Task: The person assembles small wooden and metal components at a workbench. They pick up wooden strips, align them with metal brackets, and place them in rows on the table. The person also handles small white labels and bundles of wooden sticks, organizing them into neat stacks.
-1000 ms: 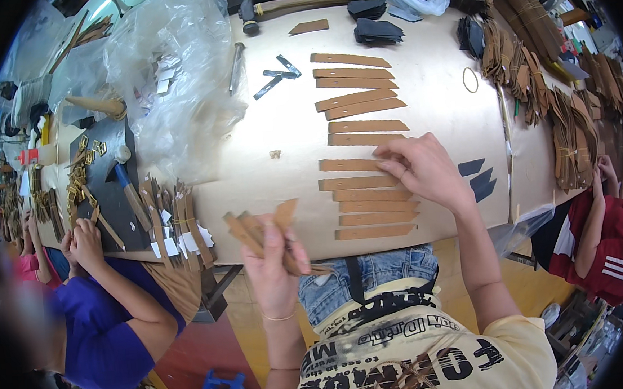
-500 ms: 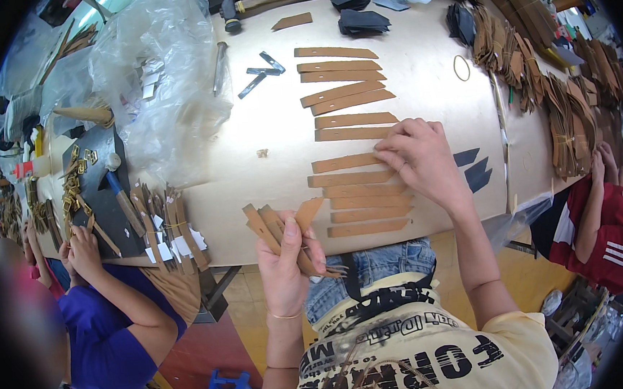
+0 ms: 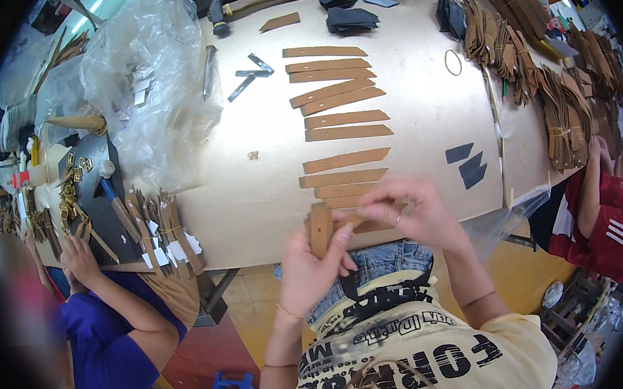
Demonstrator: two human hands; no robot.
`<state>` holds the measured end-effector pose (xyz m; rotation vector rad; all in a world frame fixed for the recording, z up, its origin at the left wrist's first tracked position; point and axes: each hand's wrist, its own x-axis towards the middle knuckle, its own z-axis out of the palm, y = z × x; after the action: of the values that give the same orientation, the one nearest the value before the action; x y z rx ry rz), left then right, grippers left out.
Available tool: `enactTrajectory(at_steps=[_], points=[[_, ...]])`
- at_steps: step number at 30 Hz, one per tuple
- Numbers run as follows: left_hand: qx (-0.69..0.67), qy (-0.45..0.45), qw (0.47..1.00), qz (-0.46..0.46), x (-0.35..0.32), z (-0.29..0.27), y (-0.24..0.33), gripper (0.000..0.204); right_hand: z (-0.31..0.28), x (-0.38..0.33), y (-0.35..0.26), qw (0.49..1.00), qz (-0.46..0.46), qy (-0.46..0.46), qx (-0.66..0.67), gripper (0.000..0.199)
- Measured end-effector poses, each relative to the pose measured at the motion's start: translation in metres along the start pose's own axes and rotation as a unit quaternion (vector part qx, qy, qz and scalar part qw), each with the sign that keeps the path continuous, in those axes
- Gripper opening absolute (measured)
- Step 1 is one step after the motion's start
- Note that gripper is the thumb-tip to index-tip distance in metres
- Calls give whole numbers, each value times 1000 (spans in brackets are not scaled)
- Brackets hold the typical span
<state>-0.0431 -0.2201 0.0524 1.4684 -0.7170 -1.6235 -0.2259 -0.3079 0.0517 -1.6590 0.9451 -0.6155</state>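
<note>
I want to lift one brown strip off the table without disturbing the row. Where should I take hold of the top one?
Grip the top brown strip at its right end, pinching from above and from the right. It lies flat, long and thin, running left to right, and the table past that end is bare, while metal pieces lie near its left end.

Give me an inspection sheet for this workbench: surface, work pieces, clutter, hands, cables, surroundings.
Surface: pale tan table, mostly covered.
Job's things: bunch of brown strips upright in the left hand; the right hand pinches one at its top. A column of laid-out strips runs up the table.
Clutter: crumpled clear plastic bag, dark blue cut pieces, bundled strips at the far right edge, a rubber band.
Hands: both busy, left grip closed on the bunch.
Cables: nothing seen.
Surroundings: a person in purple on the left, a person in red on the right.
</note>
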Motion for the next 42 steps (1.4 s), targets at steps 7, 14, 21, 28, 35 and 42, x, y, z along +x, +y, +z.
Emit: enactTrajectory(at_steps=[7, 14, 21, 28, 35, 42], points=[[118, 36, 992, 35, 61, -40, 28, 20, -5, 30, 24, 983, 27, 164, -79, 12], [224, 75, 967, 92, 106, -32, 25, 21, -3, 42, 44, 955, 83, 178, -223, 14], [97, 177, 977, 75, 80, -55, 29, 27, -19, 35, 51, 922, 13, 291, -254, 16], [-291, 116, 947, 73, 5, -61, -5, 33, -57, 7, 43, 949, 37, 301, -93, 11], [-463, -69, 879, -89, -43, 6, -60, 37, -30, -24, 12, 966, -53, 246, -63, 11], [-301, -200, 921, -145, -51, 32, -53, 35, -32, -75, 10, 939, -7, 328, -108, 10]])
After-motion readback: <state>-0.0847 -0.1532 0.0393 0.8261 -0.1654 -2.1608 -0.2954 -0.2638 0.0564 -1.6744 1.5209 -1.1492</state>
